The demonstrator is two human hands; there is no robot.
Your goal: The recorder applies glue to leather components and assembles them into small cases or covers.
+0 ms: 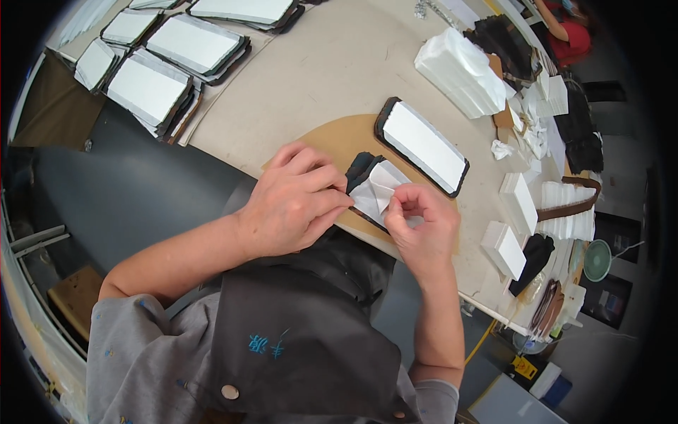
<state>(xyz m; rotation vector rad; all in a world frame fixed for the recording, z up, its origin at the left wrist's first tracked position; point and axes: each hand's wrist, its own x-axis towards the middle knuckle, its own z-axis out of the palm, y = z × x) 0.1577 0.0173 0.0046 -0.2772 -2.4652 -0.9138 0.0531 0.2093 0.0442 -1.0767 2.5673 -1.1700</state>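
A dark layered piece [364, 164] with white paper [371, 189] on it lies on a tan board [321, 133] at the near edge of the worktable. My left hand [300, 198] has curled fingers at the piece's left edge, fingertips touching it; what they grip, if anything, is too small to make out. My right hand [424, 222] pinches a folded flap of the white paper at the piece's right side. Just beyond, a dark rectangular piece [420, 145] topped with a white panel lies flat.
Stacks of white-topped dark pieces [148, 92] fill the far left of the worktable [296, 63]. On the right are a tall white stack [459, 71], white blocks [517, 201], dark material and brown strips. A person in red [568, 39] is at the upper right.
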